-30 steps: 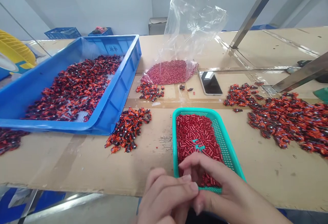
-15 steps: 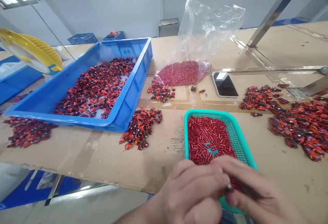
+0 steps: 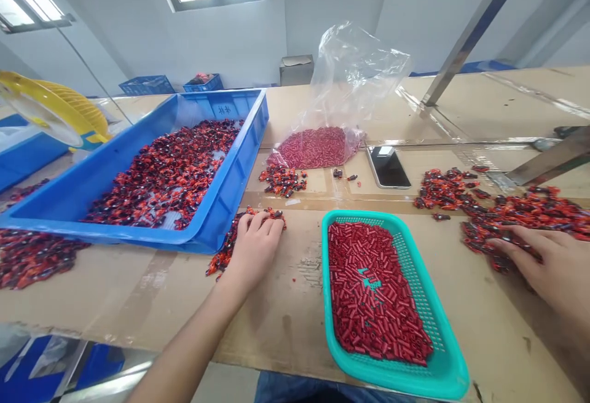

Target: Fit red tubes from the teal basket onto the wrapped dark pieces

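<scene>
My left hand point(image 3: 255, 243) rests on a small pile of orange-and-black parts point(image 3: 225, 255) beside the blue crate. Its fingers are bent and a little apart, and the tips are hidden among the parts. On the right, my right hand point(image 3: 548, 262) reaches into a larger pile of similar orange-and-black parts point(image 3: 479, 228), thumb and forefinger apart. Nothing shows held in it. Between the hands stands a green plastic basket point(image 3: 328, 305) holding many short dark-red tubes point(image 3: 369, 323).
A big blue crate point(image 3: 265, 114) full of orange-and-black parts stands left. Behind are a clear plastic bag point(image 3: 350, 65) of red tubes, a smaller parts pile point(image 3: 283, 182) and a phone point(image 3: 388, 167). A yellow fan point(image 3: 59, 105) is far left; a metal post point(image 3: 474, 34) rises right.
My hands were together over the basket's near end, pinching a small dark part. They have parted: left to the pile beside the crate, right to the right-hand pile. The view has shifted.
</scene>
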A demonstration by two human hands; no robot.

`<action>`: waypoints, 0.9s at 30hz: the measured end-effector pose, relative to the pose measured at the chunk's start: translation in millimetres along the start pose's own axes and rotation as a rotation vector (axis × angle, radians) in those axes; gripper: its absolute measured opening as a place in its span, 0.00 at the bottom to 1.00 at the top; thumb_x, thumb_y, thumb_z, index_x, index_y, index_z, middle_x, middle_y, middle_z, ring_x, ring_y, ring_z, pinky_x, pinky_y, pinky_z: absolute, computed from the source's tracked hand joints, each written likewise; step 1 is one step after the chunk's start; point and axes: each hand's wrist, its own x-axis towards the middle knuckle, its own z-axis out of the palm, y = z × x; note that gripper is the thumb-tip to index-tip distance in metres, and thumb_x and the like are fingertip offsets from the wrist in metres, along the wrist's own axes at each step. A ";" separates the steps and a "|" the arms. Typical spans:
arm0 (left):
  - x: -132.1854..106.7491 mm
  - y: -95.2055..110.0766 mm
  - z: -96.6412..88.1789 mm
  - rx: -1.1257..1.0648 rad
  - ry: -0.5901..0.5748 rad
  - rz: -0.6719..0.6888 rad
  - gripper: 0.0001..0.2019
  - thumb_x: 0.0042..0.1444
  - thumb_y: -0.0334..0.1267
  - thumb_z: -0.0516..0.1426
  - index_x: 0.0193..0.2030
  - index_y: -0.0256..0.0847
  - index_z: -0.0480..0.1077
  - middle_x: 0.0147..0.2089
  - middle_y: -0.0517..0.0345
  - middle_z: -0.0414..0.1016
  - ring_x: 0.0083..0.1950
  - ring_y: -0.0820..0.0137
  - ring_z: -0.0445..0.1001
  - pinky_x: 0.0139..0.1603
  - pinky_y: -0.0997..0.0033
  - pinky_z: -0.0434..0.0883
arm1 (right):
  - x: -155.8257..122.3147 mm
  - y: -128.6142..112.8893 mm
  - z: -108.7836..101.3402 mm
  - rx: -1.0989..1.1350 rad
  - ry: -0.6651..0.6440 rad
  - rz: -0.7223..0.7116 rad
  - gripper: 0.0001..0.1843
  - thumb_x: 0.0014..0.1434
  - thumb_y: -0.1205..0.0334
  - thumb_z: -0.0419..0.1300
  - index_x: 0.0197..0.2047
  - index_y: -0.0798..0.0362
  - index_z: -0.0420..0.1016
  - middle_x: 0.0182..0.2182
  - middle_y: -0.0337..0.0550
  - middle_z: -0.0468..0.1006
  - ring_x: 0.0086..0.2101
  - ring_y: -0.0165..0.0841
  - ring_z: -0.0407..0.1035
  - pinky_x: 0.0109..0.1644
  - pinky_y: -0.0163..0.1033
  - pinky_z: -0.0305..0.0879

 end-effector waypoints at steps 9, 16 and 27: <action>-5.3 31.7 -46.0 -1.029 0.086 -0.442 0.03 0.66 0.38 0.58 0.45 0.49 0.72 0.41 0.66 0.77 0.43 0.79 0.79 0.45 0.81 0.75 | 32.1 -116.0 -37.5 0.058 0.094 -0.148 0.14 0.75 0.61 0.48 0.59 0.55 0.67 0.48 0.61 0.75 0.48 0.53 0.70 0.54 0.55 0.65; -8.8 71.1 -73.2 -1.775 -0.053 -0.856 0.11 0.52 0.44 0.71 0.36 0.45 0.76 0.36 0.65 0.82 0.39 0.77 0.83 0.43 0.86 0.80 | 21.1 -203.7 -3.5 0.250 -0.046 -0.463 0.10 0.73 0.70 0.53 0.52 0.54 0.74 0.45 0.45 0.78 0.46 0.42 0.65 0.49 0.48 0.58; -31.2 91.4 -81.7 -1.194 0.222 -0.344 0.10 0.62 0.35 0.64 0.46 0.50 0.69 0.44 0.72 0.83 0.46 0.83 0.81 0.52 0.86 0.77 | 30.2 -217.4 -29.9 0.485 -0.148 -0.431 0.05 0.72 0.70 0.54 0.44 0.54 0.70 0.38 0.43 0.74 0.40 0.36 0.66 0.43 0.42 0.64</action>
